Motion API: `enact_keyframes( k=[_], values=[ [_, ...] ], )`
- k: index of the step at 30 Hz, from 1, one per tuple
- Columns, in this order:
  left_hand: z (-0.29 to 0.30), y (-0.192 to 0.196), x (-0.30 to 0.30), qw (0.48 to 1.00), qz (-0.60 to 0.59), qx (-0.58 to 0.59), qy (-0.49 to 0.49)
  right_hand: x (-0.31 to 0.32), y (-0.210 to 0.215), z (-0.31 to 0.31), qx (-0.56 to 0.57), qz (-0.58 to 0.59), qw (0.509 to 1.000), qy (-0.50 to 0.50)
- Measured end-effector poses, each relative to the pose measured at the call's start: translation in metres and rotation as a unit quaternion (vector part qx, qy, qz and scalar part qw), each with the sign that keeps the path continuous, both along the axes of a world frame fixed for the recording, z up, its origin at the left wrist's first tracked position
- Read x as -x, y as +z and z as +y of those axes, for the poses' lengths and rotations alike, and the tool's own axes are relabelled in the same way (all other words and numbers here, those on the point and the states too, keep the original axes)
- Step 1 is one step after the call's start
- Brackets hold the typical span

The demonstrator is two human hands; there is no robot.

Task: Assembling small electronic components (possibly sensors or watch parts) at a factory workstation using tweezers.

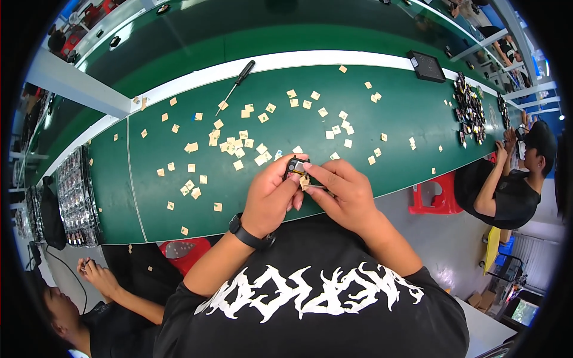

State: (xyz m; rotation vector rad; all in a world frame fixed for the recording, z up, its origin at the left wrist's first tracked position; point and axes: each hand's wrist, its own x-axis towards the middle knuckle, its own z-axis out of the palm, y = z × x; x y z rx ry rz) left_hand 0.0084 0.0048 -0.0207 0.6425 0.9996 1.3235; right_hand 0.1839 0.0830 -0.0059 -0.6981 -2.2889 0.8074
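Presently, I judge the step to be close fingertip work on a small black device [293,166], held above the green surface [394,170], just inside the middle of its near edge. My left hand [268,194] grips the device; my right hand [346,194] appears to pinch a beige piece [305,181] beside it, though contact is unclear. The next move probably calls for a steady left grip and small, precise right-hand adjustments.
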Motion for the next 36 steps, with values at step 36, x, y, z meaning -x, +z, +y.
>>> enact_keyframes(
  k=[36],
  values=[
    [-0.001, 0.002, 0.001, 0.999, 0.016, -0.003, 0.045, -0.008, 0.016, -0.002, 0.353, 0.037, 0.935, 0.03]
  ],
)
